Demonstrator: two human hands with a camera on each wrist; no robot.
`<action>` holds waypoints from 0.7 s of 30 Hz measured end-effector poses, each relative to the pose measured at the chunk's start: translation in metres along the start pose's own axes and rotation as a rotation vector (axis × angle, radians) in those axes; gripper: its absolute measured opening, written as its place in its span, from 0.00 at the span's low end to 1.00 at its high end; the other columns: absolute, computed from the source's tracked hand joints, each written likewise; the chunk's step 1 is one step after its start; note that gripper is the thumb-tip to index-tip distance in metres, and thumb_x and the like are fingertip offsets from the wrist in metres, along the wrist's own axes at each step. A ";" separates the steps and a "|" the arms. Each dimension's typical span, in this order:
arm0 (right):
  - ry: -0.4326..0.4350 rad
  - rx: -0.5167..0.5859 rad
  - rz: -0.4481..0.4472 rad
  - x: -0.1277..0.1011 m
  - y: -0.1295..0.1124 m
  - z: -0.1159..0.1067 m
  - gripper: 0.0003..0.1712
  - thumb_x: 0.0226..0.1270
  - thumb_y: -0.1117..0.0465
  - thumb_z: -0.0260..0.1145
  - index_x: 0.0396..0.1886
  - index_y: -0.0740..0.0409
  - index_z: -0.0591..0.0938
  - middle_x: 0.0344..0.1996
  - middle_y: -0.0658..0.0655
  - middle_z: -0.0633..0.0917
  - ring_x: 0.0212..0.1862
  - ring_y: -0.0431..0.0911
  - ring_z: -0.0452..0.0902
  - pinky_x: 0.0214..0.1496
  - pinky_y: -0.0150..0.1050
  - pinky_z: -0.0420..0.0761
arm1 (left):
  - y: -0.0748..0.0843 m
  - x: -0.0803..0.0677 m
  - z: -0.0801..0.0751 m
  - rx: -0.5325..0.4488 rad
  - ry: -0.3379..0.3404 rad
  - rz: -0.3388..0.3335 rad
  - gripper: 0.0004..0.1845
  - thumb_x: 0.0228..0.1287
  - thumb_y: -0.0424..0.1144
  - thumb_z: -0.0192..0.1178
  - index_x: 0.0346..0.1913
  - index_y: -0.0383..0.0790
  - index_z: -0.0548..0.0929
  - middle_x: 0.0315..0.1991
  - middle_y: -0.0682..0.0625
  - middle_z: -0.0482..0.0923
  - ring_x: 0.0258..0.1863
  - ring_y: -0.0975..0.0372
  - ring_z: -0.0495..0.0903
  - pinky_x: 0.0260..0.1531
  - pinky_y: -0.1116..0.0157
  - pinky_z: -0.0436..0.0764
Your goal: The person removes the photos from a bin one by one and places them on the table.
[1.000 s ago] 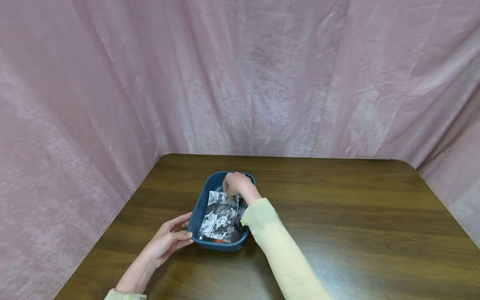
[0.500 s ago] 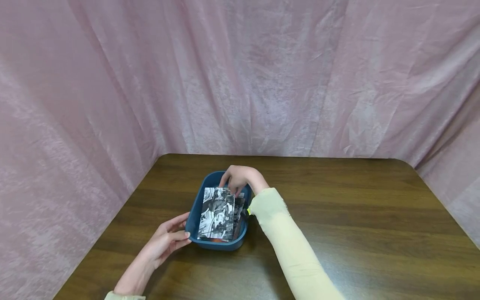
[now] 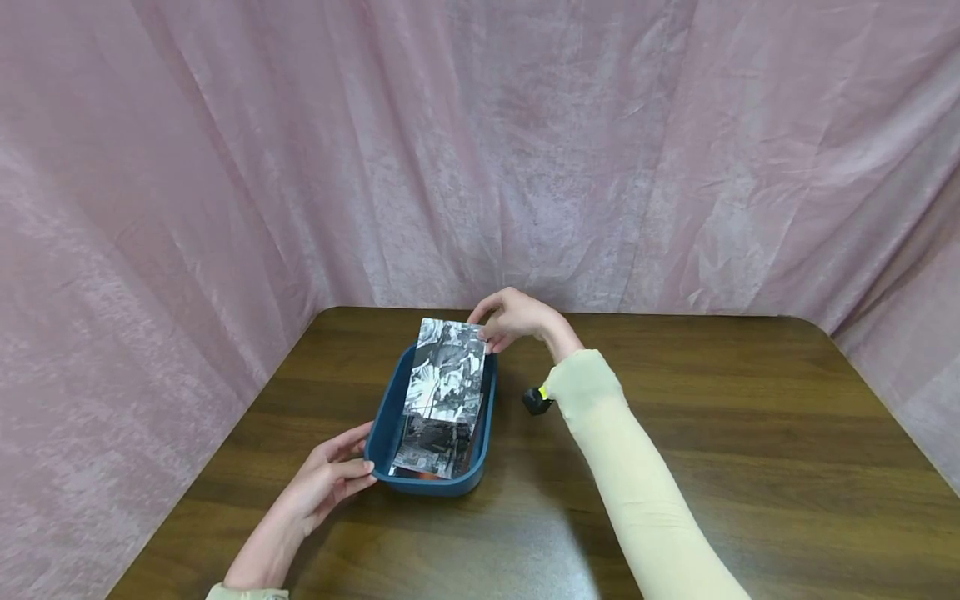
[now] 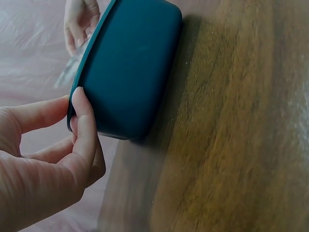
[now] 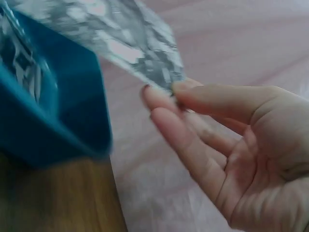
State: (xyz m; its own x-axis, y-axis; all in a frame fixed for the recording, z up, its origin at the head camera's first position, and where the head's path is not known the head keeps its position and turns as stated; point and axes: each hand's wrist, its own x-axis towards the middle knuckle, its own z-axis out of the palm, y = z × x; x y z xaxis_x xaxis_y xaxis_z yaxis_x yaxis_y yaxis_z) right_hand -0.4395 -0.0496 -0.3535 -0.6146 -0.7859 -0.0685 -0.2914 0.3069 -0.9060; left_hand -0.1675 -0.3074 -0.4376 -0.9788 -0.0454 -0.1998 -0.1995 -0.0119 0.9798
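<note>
A dark blue rectangular bin (image 3: 378,446) with rounded corners stands on the table, left of its middle. My left hand (image 3: 322,479) pinches its near left rim between thumb and fingers; the left wrist view shows the thumb on the bin's outer wall (image 4: 130,63). My right hand (image 3: 517,318) pinches the far right corner of a black-and-white printed picture card (image 3: 447,367), which is raised over the bin's far end. In the right wrist view the card (image 5: 130,38) hangs between thumb and fingers, past the rim. More dark printed cards (image 3: 435,446) lie inside the bin.
The brown wooden table (image 3: 712,433) extends far to the right of the bin. Pink curtains (image 3: 562,150) hang behind and to the left. A black wrist camera (image 3: 536,401) juts out under my right sleeve.
My right hand has gone from inside the bin up, away and to the right, taking the top picture card with it and uncovering another beneath. The left hand keeps its hold on the rim.
</note>
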 end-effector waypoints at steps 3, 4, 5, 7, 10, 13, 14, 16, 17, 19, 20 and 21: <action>0.096 0.063 -0.037 -0.005 0.008 -0.017 0.17 0.67 0.70 0.63 0.55 0.67 0.81 0.36 0.62 0.87 0.33 0.51 0.86 0.48 0.51 0.87 | 0.000 0.000 -0.001 -0.005 0.011 0.002 0.40 0.65 0.26 0.55 0.77 0.28 0.51 0.47 0.52 0.69 0.39 0.67 0.82 0.44 0.70 0.84; 0.126 0.081 -0.049 -0.006 0.012 -0.023 0.18 0.66 0.71 0.63 0.56 0.69 0.80 0.36 0.63 0.86 0.33 0.50 0.85 0.48 0.51 0.86 | -0.001 0.000 -0.001 -0.007 0.014 0.002 0.40 0.65 0.26 0.55 0.77 0.28 0.51 0.47 0.52 0.69 0.38 0.67 0.82 0.44 0.70 0.84; 0.157 0.102 -0.057 -0.008 0.016 -0.028 0.19 0.66 0.72 0.63 0.57 0.71 0.79 0.37 0.62 0.86 0.33 0.49 0.85 0.48 0.49 0.87 | -0.001 -0.001 -0.001 -0.011 0.017 0.002 0.40 0.65 0.25 0.55 0.77 0.28 0.51 0.46 0.52 0.69 0.38 0.67 0.82 0.44 0.70 0.84; 0.208 0.136 -0.066 -0.011 0.025 -0.037 0.21 0.65 0.73 0.63 0.59 0.73 0.77 0.36 0.61 0.86 0.33 0.48 0.85 0.47 0.46 0.87 | -0.001 -0.002 -0.002 -0.010 0.018 0.003 0.40 0.65 0.26 0.55 0.77 0.28 0.50 0.46 0.52 0.69 0.38 0.67 0.82 0.44 0.70 0.84; 0.273 0.175 -0.049 -0.017 0.040 -0.050 0.23 0.66 0.72 0.63 0.61 0.71 0.76 0.34 0.57 0.85 0.34 0.46 0.84 0.44 0.41 0.87 | -0.002 -0.003 -0.003 -0.012 0.010 0.001 0.40 0.65 0.26 0.56 0.77 0.28 0.50 0.47 0.52 0.69 0.38 0.67 0.83 0.44 0.70 0.84; 0.336 0.184 -0.026 -0.021 0.058 -0.062 0.22 0.68 0.70 0.62 0.62 0.66 0.76 0.34 0.53 0.83 0.34 0.43 0.82 0.42 0.37 0.87 | -0.004 -0.004 -0.003 -0.009 0.006 0.003 0.40 0.65 0.26 0.56 0.77 0.28 0.50 0.48 0.52 0.69 0.39 0.67 0.83 0.45 0.70 0.84; 0.355 0.184 -0.019 -0.022 0.064 -0.064 0.22 0.69 0.69 0.62 0.62 0.65 0.76 0.35 0.53 0.83 0.34 0.42 0.81 0.42 0.37 0.87 | -0.004 -0.005 -0.003 -0.009 0.007 0.003 0.40 0.65 0.26 0.56 0.77 0.28 0.50 0.48 0.52 0.69 0.39 0.67 0.83 0.45 0.70 0.84; 0.390 0.179 -0.003 -0.023 0.076 -0.069 0.22 0.71 0.68 0.60 0.63 0.63 0.76 0.39 0.54 0.82 0.35 0.40 0.80 0.42 0.36 0.86 | -0.004 -0.005 -0.003 -0.005 0.009 0.007 0.40 0.65 0.26 0.56 0.77 0.28 0.50 0.48 0.52 0.69 0.39 0.67 0.82 0.45 0.70 0.84; 0.403 0.173 0.002 -0.024 0.082 -0.070 0.22 0.71 0.67 0.60 0.64 0.62 0.76 0.41 0.56 0.82 0.35 0.39 0.80 0.42 0.36 0.86 | -0.004 -0.006 -0.003 -0.005 0.012 0.008 0.40 0.65 0.26 0.56 0.77 0.29 0.50 0.48 0.52 0.69 0.39 0.67 0.82 0.45 0.70 0.84; 0.427 0.173 0.009 -0.026 0.094 -0.070 0.22 0.72 0.68 0.59 0.64 0.62 0.76 0.44 0.59 0.81 0.35 0.39 0.79 0.44 0.38 0.86 | -0.004 -0.006 -0.003 -0.006 0.015 0.010 0.40 0.65 0.26 0.56 0.77 0.29 0.50 0.48 0.52 0.69 0.39 0.67 0.82 0.45 0.70 0.84; 0.438 0.169 0.012 -0.026 0.100 -0.070 0.21 0.72 0.68 0.59 0.64 0.62 0.76 0.45 0.60 0.82 0.35 0.39 0.79 0.46 0.40 0.86 | -0.004 -0.006 -0.003 -0.005 0.015 0.010 0.40 0.65 0.26 0.56 0.77 0.29 0.50 0.48 0.52 0.69 0.39 0.67 0.82 0.45 0.70 0.84; 0.449 0.159 0.011 -0.027 0.105 -0.070 0.21 0.72 0.68 0.59 0.64 0.62 0.77 0.45 0.61 0.82 0.36 0.39 0.79 0.47 0.42 0.86 | -0.004 -0.006 -0.002 -0.007 0.014 0.010 0.40 0.65 0.27 0.56 0.77 0.29 0.50 0.48 0.52 0.69 0.39 0.67 0.82 0.45 0.70 0.84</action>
State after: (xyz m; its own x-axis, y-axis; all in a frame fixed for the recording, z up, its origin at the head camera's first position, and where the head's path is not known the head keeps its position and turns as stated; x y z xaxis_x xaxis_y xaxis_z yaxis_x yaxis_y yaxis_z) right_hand -0.5047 0.0409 -0.4176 -0.8831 -0.4628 0.0770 -0.1888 0.2002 -0.9614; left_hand -0.1605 -0.3095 -0.4406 -0.9800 -0.0592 -0.1898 -0.1890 -0.0186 0.9818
